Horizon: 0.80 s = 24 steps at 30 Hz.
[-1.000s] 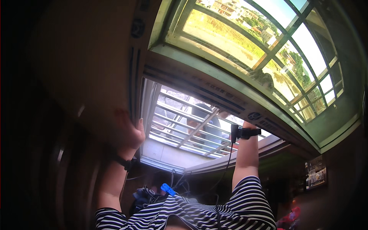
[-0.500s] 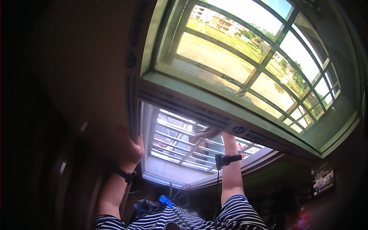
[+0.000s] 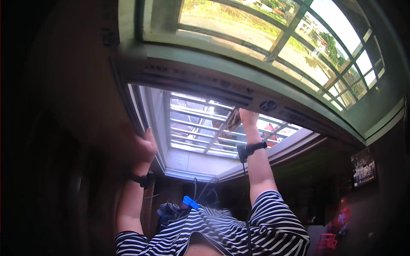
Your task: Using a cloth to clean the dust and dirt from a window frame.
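Observation:
My right hand (image 3: 249, 116) is closed at the lower edge of the light window frame (image 3: 192, 80), partly hidden behind it. A crumpled grey-brown cloth (image 3: 232, 120) hangs beside its fingers, in front of the bright barred opening. On the left, my left hand (image 3: 144, 147) grips the frame's upright side edge, thumb up along it. Its other fingers are dim and blurred against the dark. Printed film strips cover the frame's face, and the glass above shows a field through metal bars.
White sill and side jamb (image 3: 188, 161) surround the lower opening with its metal bars (image 3: 196, 123). A blue clip (image 3: 190, 202) sits on my striped shirt, with loose cables near it. At right are a small framed picture (image 3: 363, 167) and a red plastic item (image 3: 327, 241).
The view has tipped down, so the window sits higher in the picture. My right hand shows more below the frame edge, and the cloth now hangs more upright. My left hand stays on the side edge.

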Motion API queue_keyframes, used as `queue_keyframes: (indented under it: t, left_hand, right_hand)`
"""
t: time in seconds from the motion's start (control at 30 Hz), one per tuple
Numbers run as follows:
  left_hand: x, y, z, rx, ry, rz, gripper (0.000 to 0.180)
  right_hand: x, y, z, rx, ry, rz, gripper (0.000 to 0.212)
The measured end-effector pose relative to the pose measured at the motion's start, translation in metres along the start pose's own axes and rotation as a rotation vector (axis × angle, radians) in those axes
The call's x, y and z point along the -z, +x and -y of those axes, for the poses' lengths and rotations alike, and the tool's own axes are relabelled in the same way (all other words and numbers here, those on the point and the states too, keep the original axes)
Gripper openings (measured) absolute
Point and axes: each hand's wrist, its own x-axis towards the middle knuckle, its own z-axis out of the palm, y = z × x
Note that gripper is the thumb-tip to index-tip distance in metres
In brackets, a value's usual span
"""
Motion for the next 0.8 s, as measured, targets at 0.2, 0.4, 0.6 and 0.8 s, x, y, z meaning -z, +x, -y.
queue_keyframes:
  t: [0.2, 0.4, 0.6, 0.8]
  left_hand:
    - [-0.013, 0.003, -0.001, -0.090, -0.046, -0.133, 0.074]
    - [-0.010, -0.006, 0.011, -0.077, -0.006, -0.143, 0.075]
    - [-0.007, -0.003, 0.009, -0.089, -0.007, -0.144, 0.075]
    - [-0.011, -0.002, 0.005, -0.087, -0.045, -0.155, 0.074]
  right_hand:
    - [0.005, 0.021, -0.028, -0.017, -0.356, -0.032, 0.047]
    - [0.020, -0.017, -0.053, 0.035, -0.478, -0.141, 0.039]
    - [0.052, 0.032, -0.066, -0.076, -0.403, -0.103, 0.031]
    - [0.026, 0.029, -0.002, -0.215, -0.338, -0.051, 0.026]
